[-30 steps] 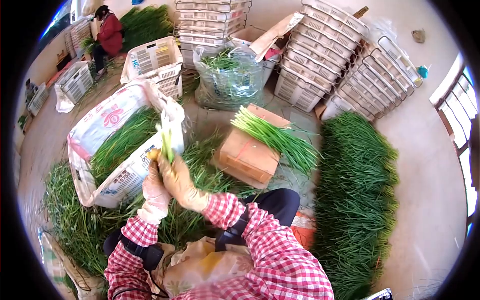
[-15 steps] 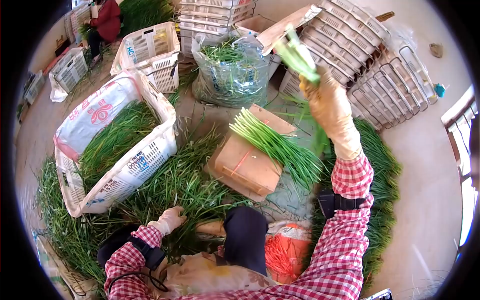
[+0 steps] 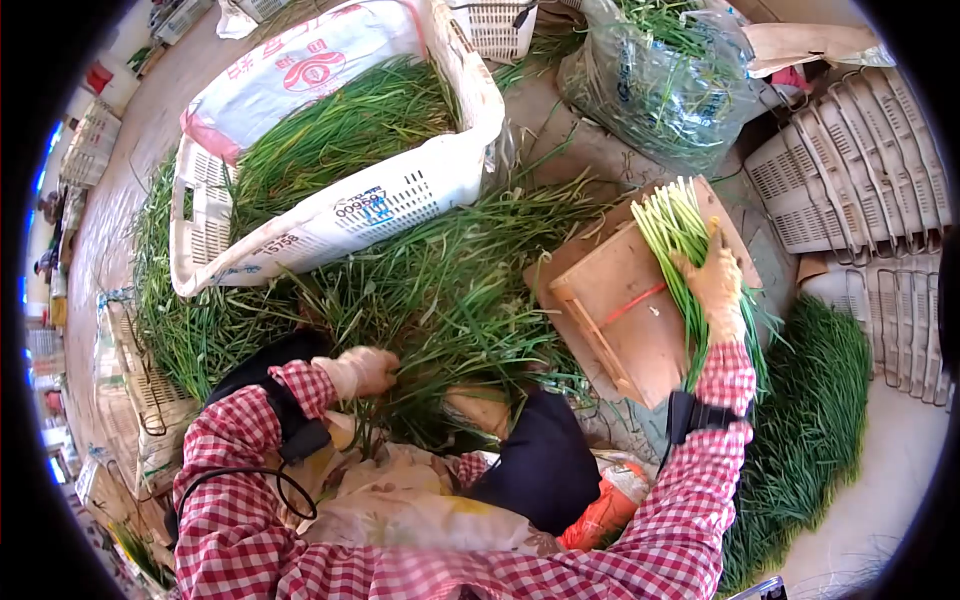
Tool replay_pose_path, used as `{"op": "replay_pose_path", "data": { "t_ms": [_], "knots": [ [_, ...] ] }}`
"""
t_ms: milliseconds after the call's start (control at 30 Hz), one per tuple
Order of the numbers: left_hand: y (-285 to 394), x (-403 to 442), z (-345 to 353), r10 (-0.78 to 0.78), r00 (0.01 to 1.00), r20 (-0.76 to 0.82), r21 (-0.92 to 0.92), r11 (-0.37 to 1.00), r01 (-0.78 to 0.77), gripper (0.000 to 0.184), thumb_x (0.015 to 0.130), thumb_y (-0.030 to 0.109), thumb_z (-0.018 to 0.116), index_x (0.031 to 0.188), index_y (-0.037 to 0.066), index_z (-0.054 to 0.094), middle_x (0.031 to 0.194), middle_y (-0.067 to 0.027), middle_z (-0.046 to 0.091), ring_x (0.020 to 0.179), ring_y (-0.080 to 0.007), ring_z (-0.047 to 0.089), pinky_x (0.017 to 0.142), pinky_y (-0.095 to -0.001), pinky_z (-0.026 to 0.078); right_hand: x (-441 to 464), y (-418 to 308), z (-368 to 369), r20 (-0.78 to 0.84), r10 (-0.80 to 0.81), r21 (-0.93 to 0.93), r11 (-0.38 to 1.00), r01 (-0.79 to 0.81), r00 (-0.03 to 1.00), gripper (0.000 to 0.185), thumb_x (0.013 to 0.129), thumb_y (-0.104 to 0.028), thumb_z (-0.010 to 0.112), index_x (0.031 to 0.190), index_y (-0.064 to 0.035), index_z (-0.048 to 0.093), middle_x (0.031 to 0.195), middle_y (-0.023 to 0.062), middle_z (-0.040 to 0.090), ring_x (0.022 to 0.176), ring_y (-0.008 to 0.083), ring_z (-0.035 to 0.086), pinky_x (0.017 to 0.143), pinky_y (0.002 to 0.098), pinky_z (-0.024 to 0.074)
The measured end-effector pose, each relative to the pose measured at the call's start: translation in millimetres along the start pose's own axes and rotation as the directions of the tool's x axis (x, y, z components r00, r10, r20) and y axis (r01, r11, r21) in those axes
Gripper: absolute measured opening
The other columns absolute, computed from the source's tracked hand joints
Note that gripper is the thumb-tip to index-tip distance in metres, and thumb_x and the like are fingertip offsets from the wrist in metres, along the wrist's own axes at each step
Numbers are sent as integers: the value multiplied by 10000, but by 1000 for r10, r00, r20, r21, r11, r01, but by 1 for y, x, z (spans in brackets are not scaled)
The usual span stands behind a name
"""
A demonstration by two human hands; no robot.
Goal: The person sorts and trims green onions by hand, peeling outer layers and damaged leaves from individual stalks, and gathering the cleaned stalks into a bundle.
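Observation:
My right hand (image 3: 716,285), in a pale glove, lies on a bunch of garlic chives (image 3: 668,225), with its thumb across the stalks and its fingers closed around one side. The bunch has pale cut ends at the top and rests on a cardboard box (image 3: 632,290) with a red band. My left hand (image 3: 366,372), also gloved, is curled closed beside the loose green leaves (image 3: 450,300) in front of me. Whatever it may hold is hidden.
At upper left, a white plastic crate (image 3: 340,235) with a sack lining holds more greens. A clear plastic bag (image 3: 660,95) of leaves stands behind the box. Stacked crates (image 3: 850,170) are at right, above a long pile of chives (image 3: 810,430).
My right hand has come down from its raised position to the bunch on the box; the pale green stuff it held no longer shows. The view has swung left. My left hand stays low near the leaves.

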State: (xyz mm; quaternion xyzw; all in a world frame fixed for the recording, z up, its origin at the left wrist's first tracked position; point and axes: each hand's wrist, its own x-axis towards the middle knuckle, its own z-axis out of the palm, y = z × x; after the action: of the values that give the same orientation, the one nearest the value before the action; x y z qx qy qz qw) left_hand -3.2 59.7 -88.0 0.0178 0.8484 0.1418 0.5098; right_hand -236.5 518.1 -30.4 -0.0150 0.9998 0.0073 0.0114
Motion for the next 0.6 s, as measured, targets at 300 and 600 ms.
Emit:
{"op": "replay_pose_path", "data": {
  "t_ms": [300,600],
  "knots": [
    [-11,105,-124,62,909,-412,-108,987,-116,479,868,335,549,1232,30,483,1233,-219,509,1124,-340,511,952,-401,412,-30,20,45,-322,-195,-54,981,187,927,1031,660,-591,676,1432,-105,197,1358,149,406,1167,334,440,955,502,311],
    [44,249,-117,-64,902,-427,-62,997,41,1084,726,685,556,1419,-27,124,1422,-273,251,1327,-365,264,1091,-395,244,-32,12,47,-334,-242,-76,970,230,911,995,680,-585,673,1417,-76,240,1261,205,464,1131,355,459,940,479,339]
  ]
}}
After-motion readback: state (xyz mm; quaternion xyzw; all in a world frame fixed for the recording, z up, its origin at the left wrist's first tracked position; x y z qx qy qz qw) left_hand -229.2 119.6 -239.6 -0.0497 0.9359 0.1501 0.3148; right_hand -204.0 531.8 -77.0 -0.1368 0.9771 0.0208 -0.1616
